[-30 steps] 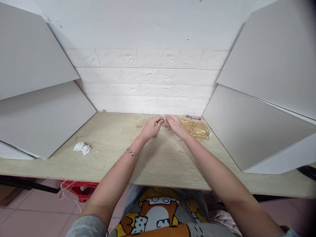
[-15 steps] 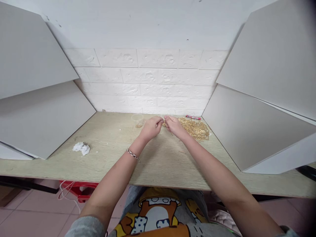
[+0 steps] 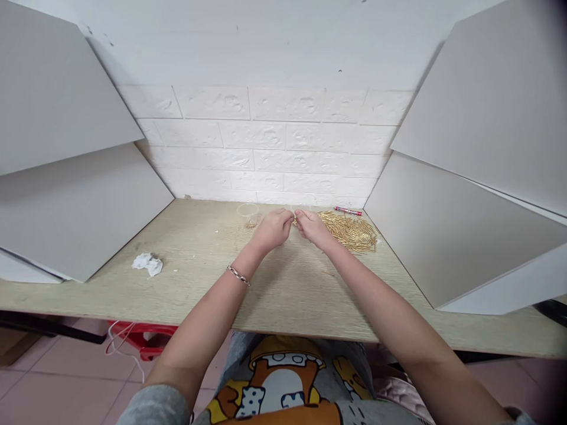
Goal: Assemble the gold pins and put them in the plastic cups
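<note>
My left hand [image 3: 273,228] and my right hand [image 3: 312,228] meet fingertip to fingertip above the back of the table. Both are closed in a pinch. A glint of gold shows between them, but the fingers hide what each one grips. Right beside my right hand spreads a pile of thin gold-coloured metal pins [image 3: 352,232], partly behind that hand. Left of my left hand lies a small cluster of gold bits [image 3: 250,225], with a clear round ring or lid [image 3: 247,209] just behind it.
A red marker-like tube [image 3: 348,211] lies behind the pile, near the white brick-patterned wall [image 3: 266,136]. Crumpled white tissue [image 3: 148,264] rests on the wooden table [image 3: 199,295] at left. Grey-white panels [image 3: 88,212] stand on both sides. A red stool [image 3: 150,339] is below.
Both hands stay almost in place, pinched together, with only slight finger movement. The whole view has shifted very slightly.
</note>
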{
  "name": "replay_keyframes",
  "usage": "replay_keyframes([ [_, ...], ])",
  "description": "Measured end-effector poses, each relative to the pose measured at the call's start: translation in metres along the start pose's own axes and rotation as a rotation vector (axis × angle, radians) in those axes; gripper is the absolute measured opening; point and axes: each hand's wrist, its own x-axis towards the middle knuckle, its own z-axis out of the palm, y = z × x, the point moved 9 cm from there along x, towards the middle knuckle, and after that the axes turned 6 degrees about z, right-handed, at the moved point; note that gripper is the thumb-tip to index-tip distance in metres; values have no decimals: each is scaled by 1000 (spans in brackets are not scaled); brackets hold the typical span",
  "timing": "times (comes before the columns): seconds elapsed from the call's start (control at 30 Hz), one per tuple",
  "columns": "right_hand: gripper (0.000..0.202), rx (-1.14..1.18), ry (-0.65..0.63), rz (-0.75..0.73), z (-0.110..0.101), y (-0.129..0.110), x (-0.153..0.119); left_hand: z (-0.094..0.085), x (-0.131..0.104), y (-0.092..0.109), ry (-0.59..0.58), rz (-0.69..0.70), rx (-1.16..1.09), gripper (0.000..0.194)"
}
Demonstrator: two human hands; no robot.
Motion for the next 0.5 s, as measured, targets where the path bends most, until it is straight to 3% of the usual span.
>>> replay_keyframes([
  [0.27, 38, -144, -90, -72, -1, -11, -5, 3, 0, -9, -62, -87, -138, 23],
  [0.5, 34, -171, -36, 33, 1, 3, -2, 7, -2, 1, -81, -7, 70, 24],
])
